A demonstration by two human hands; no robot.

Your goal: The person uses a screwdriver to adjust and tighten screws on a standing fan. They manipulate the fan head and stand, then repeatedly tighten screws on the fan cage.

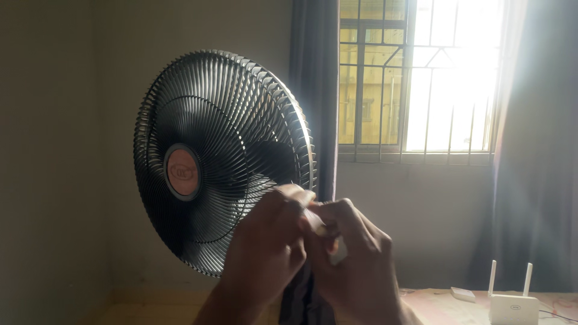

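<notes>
Your left hand [265, 241] and right hand [355, 259] both pinch closed on a small pale clip-like piece [319, 225] at the fan guard's [223, 156] 4 o'clock rim; guard on, piece unseated.

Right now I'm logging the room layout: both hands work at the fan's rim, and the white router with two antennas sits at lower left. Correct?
Not quite. The head view shows the white router at lower right, below the window. Both hands are indeed at the fan rim.

A white router [513, 308] sits below the barred window [415, 78], dark curtains [313, 90] beside.
</notes>
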